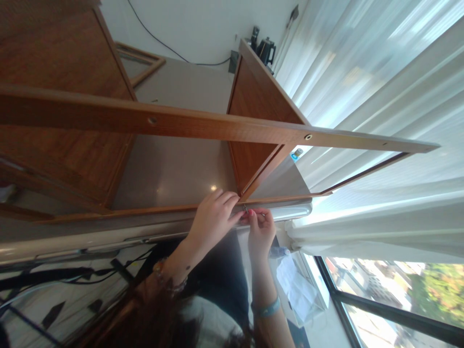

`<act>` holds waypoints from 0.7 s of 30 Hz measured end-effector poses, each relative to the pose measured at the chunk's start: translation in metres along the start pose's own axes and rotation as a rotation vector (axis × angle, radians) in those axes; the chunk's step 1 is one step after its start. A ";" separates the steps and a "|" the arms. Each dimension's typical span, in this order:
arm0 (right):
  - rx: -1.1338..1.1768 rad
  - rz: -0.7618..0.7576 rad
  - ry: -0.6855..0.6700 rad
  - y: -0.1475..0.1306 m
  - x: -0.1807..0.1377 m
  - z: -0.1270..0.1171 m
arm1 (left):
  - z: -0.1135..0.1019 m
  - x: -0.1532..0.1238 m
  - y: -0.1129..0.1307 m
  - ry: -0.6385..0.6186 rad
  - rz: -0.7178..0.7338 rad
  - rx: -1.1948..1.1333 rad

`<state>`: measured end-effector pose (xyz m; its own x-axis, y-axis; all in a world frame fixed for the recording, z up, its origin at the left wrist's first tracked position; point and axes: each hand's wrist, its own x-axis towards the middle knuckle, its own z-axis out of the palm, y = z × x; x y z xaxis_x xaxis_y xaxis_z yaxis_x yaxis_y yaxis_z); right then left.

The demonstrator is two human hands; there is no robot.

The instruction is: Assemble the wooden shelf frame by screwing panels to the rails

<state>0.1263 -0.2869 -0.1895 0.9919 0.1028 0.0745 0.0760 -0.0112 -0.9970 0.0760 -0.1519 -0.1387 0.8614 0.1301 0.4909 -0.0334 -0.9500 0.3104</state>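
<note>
Being pinched between the fingertips of the right hand (261,231), a small metal piece (245,208) is being held just below the lower rail (174,209), near the foot of the wooden crosspiece (267,170); what it is cannot be made out. Its long axis is slanting slightly, the upper end being directed toward the rail. And by the left hand (213,215), just to the left, the rail is being touched beside that foot, fingers curled, thumb being extended toward the piece; whether anything is being gripped there cannot be told. Both hands are being kept close together, the right being the nearer.
</note>
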 end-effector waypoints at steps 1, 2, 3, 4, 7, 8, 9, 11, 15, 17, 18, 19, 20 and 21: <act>-0.017 -0.015 0.011 0.000 -0.001 0.001 | 0.000 0.000 0.000 -0.005 -0.001 0.000; -0.034 -0.028 0.021 0.000 -0.001 0.001 | 0.000 0.000 0.000 -0.008 -0.002 0.000; -0.053 -0.035 0.029 0.000 -0.002 0.002 | 0.000 0.000 0.000 -0.012 -0.003 0.000; -0.072 -0.041 0.039 -0.001 -0.003 0.003 | -0.001 0.000 0.000 -0.014 -0.004 0.000; -0.135 -0.053 0.080 -0.003 -0.005 0.006 | -0.002 0.000 0.000 -0.022 -0.012 0.002; -0.164 -0.060 0.095 -0.004 -0.006 0.007 | -0.003 0.000 0.000 -0.023 -0.014 0.002; -0.196 -0.068 0.108 -0.005 -0.007 0.007 | -0.003 0.000 0.001 -0.022 -0.015 0.001; -0.267 -0.080 0.117 -0.007 -0.008 0.007 | -0.003 0.000 0.001 -0.021 -0.012 -0.001; -0.409 -0.106 0.093 -0.014 -0.008 0.004 | -0.002 0.000 0.003 -0.028 -0.027 0.006; -0.453 -0.116 0.063 -0.017 -0.008 0.001 | -0.002 0.000 0.004 -0.029 -0.039 0.011; -0.461 -0.118 0.046 -0.018 -0.009 0.000 | -0.001 0.000 0.005 -0.030 -0.043 0.012; -0.462 -0.120 0.029 -0.019 -0.009 -0.001 | -0.001 0.000 0.005 -0.031 -0.048 0.012; -0.461 -0.121 0.016 -0.020 -0.009 -0.002 | -0.001 0.000 0.005 -0.030 -0.054 0.013; -0.463 -0.124 0.007 -0.021 -0.009 -0.003 | 0.000 0.000 0.006 -0.028 -0.062 0.014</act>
<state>0.1156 -0.2906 -0.1693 0.9730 0.1247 0.1941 0.2296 -0.4413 -0.8675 0.0758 -0.1573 -0.1363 0.8756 0.1808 0.4479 0.0274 -0.9444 0.3276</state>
